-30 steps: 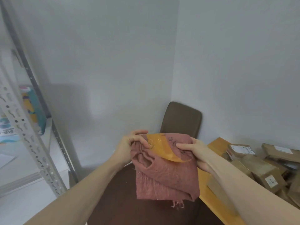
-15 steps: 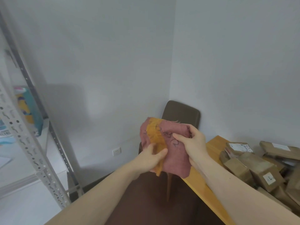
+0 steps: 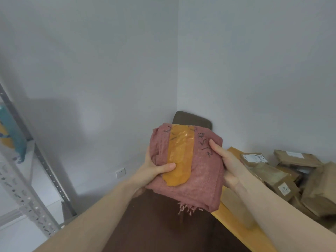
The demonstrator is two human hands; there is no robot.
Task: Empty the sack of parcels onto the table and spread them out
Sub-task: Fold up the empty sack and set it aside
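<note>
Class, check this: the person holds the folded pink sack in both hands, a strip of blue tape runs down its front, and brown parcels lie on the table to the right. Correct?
Not quite: the head view shows the tape on the sack is orange, not blue. Both the left hand and right hand hold it, and the parcels lie on the table.

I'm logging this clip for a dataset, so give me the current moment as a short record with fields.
held item: folded pink sack with an orange tape strip
left hand: grips sack's left side, thumb on the tape
right hand: grips sack's right side
parcels: brown, piled on the wooden table
behind sack: dark chair back
</note>
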